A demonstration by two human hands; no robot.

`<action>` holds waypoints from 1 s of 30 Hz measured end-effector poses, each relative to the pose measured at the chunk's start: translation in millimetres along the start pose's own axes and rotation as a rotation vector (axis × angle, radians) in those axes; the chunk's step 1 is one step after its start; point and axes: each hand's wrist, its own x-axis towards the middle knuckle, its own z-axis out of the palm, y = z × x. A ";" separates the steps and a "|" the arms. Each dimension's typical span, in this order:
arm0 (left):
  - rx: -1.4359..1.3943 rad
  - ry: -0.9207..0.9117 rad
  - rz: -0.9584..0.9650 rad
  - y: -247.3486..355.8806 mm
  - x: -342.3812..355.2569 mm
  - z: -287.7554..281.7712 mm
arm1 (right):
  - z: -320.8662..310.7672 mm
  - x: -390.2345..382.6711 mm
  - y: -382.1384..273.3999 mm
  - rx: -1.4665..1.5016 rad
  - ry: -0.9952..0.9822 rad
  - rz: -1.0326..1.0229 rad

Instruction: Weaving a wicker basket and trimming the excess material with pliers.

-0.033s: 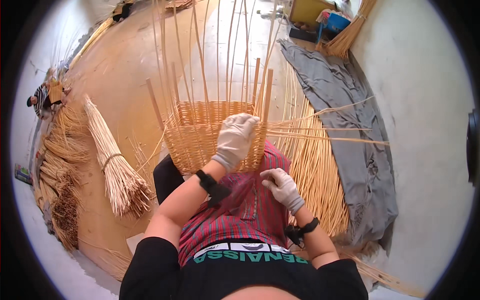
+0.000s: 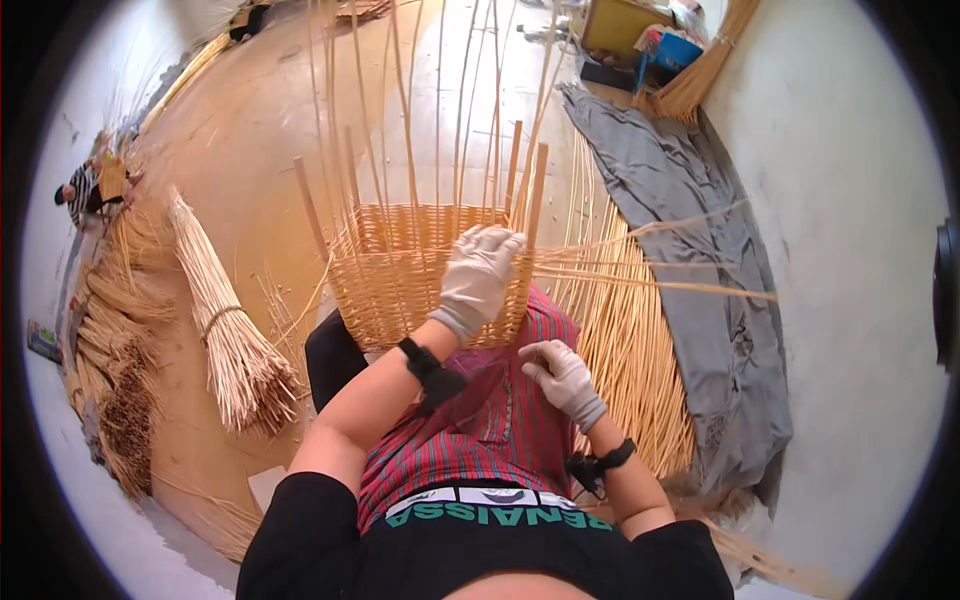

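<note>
A half-woven wicker basket (image 2: 385, 300) rests against my lap, with tall upright stakes (image 2: 408, 120) and several wooden corner posts (image 2: 537, 190) standing above its weave. My left hand (image 2: 480, 275), in a whitish glove, is closed over the near rim close to the right corner; its fingertips are partly hidden. Long loose canes (image 2: 650, 279) run out to the right from that corner. My right hand (image 2: 565, 382), gloved too, hovers over the striped red cloth (image 2: 470, 440) on my lap, right of the basket. Its fingers are loosely bent, thumb apart, with nothing visible between them.
To the right a spread of long canes (image 2: 640, 360) lies beside a grey cloth (image 2: 735, 330). A tied cane bundle (image 2: 225, 320) and darker heaps (image 2: 125, 350) are at the left. A person in stripes (image 2: 85, 190) sits far left; a blue container (image 2: 672, 48) stands far right.
The loose canes on the right have shifted slightly and look more blurred. Both hands stay nearly where they were.
</note>
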 end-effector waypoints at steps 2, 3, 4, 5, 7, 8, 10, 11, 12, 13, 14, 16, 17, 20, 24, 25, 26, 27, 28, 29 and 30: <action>0.199 0.032 0.046 -4.5 2.9 20.9 | 8.5 4.6 -2.6 0.002 -0.097 0.002; 0.235 0.024 0.006 -15.4 -3.2 32.6 | 1.4 11.5 -23.6 -0.006 -0.253 -0.041; 0.274 0.018 -0.043 -25.5 -9.1 42.5 | -7.3 12.0 -44.2 0.279 -0.382 0.074; 0.373 -0.013 0.010 -29.8 -13.6 48.5 | -18.4 13.0 -67.3 0.562 -0.536 0.198; 0.415 0.033 0.133 -16.8 -5.3 48.7 | -78.3 -19.4 -134.5 0.649 -0.411 -0.315; 0.516 0.163 0.128 -18.3 -6.4 71.7 | -92.9 -29.7 -154.4 0.692 -0.347 -0.613; 0.321 -0.092 0.021 -5.1 0.8 94.3 | -103.3 -36.1 -185.8 0.801 -0.353 -0.899; 0.243 0.048 0.061 -14.4 -12.6 111.1 | -98.1 -36.3 -197.8 0.855 -0.368 -0.976; 0.267 0.050 0.029 -17.2 -17.1 106.8 | -93.2 -34.6 -202.8 0.891 -0.375 -1.011; 0.333 -0.081 -0.013 -18.1 -19.6 104.0 | -89.7 -30.6 -205.1 0.922 -0.386 -1.026; 0.390 -0.212 -0.047 -17.9 -19.5 98.3 | -86.2 -29.5 -207.5 0.940 -0.389 -1.039; 0.392 -0.239 -0.065 -17.1 -18.7 88.2 | -87.5 -29.6 -212.0 0.959 -0.379 -1.058; 0.419 -0.245 -0.051 -17.7 -16.2 88.9 | -88.0 -31.0 -213.8 0.960 -0.369 -1.067; 0.449 -0.207 -0.035 -17.7 -12.7 82.9 | -89.6 -36.7 -220.0 0.962 -0.354 -1.085; 0.360 -0.061 -0.051 -20.4 -11.6 78.3 | -89.9 -47.3 -225.9 0.952 -0.337 -1.097; 0.348 -0.087 -0.073 -20.3 -10.2 77.9 | -91.0 -51.3 -226.9 0.946 -0.331 -1.097; 0.339 -0.111 -0.097 -18.0 -9.2 69.4 | -90.8 -54.8 -228.6 0.944 -0.333 -1.102; 0.337 -0.099 -0.099 -19.5 -7.6 73.2 | -91.3 -58.8 -229.2 0.941 -0.334 -1.105; 0.347 -0.068 -0.111 -23.7 -4.9 81.4 | -91.7 -62.5 -229.6 0.934 -0.333 -1.108; 0.355 -0.037 -0.120 -24.2 -3.3 83.0 | -91.2 -65.1 -231.7 0.932 -0.334 -1.112; 0.354 -0.025 -0.118 -27.0 -4.2 83.2 | -91.1 -68.0 -233.6 0.926 -0.335 -1.114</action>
